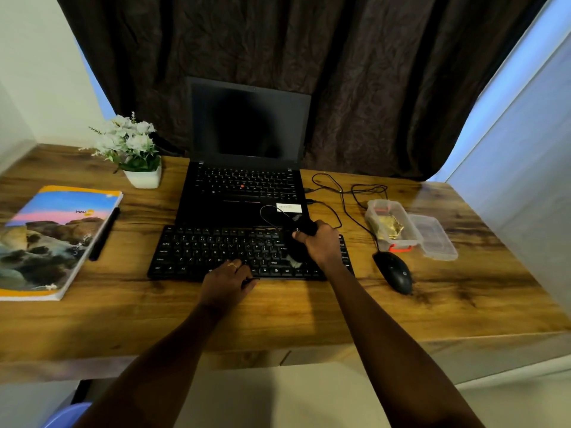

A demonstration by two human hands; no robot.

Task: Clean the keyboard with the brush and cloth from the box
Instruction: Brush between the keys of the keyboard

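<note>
A black keyboard [210, 251] lies on the wooden desk in front of the laptop. My right hand [321, 244] is closed around a black brush [298, 253], whose bristles touch the keys on the keyboard's right part. My left hand [227, 281] rests on the keyboard's front edge near the middle, fingers on the keys, holding it down. To the right stands a clear plastic box [392, 223], open, with a yellow cloth [390, 226] inside. Its clear lid [434, 236] lies beside it.
A black laptop [247, 168] stands open behind the keyboard. A black mouse [395, 271] sits right of the keyboard, its cables looping behind. A notebook [49, 239] with a pen lies far left, a flower pot [139, 156] behind it. The desk's front edge [278, 344] is near me.
</note>
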